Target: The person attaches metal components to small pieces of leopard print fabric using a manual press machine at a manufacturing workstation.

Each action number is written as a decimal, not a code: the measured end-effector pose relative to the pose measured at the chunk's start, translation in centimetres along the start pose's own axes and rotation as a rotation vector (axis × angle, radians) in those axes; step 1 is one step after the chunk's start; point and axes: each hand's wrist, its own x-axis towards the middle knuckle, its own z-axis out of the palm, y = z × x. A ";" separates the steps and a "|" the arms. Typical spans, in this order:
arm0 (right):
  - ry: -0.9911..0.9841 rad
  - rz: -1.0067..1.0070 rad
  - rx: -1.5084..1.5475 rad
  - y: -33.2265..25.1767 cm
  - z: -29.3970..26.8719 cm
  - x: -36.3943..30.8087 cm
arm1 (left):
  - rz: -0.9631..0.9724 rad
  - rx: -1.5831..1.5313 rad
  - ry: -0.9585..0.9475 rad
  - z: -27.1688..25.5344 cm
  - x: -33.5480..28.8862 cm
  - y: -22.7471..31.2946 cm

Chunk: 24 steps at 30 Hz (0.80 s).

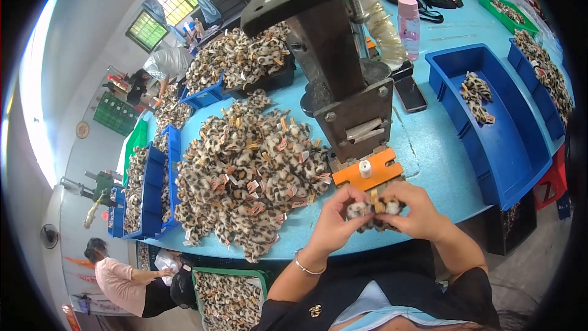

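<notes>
Just in front of the press, both my hands pinch a small leopard-spotted plush piece (392, 207) between thumbs and fingers. My left hand (335, 220) grips its left side, and my right hand (422, 213) its right side. A tan strip shows between the two hands; the piece's underside is partly hidden by my fingers. Right behind it lies the orange plate (352, 176) of the press, with a white cylinder (365, 168) standing on it. The dark metal press (331, 55) rises above. To the left spreads a big pile of spotted plush pieces (245, 171), many with small tags.
A blue bin (517, 153) holding a few plush pieces stands at the right. A phone (410, 94) and a pink-capped bottle (408, 30) are behind the press. Filled blue bins (174, 165) line the left; a green-rimmed crate (264, 279) sits below the table edge. A person (122, 282) works at lower left.
</notes>
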 end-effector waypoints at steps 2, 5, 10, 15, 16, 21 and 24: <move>0.026 -0.431 -0.246 0.4 -0.3 -0.2 | -0.073 0.211 -0.168 -0.5 0.2 0.7; 0.082 -0.609 -0.440 0.9 0.0 -0.9 | 0.043 0.505 -0.268 -1.3 0.3 1.9; 0.168 -0.870 -0.603 1.4 0.0 -0.9 | 0.194 0.737 -0.372 -1.2 0.7 2.0; 0.224 -0.863 -0.586 2.2 0.6 -0.5 | 0.583 0.715 -0.281 -0.8 1.0 0.1; 0.224 -0.867 -0.591 2.6 0.7 -0.1 | 0.590 0.713 -0.281 -1.0 1.2 -0.7; 0.282 -0.478 -0.538 3.3 1.4 3.0 | 0.328 0.410 0.086 -1.2 3.0 -4.4; 0.236 -0.222 -0.512 3.1 1.2 5.4 | 0.158 0.167 0.232 -0.7 4.6 -4.8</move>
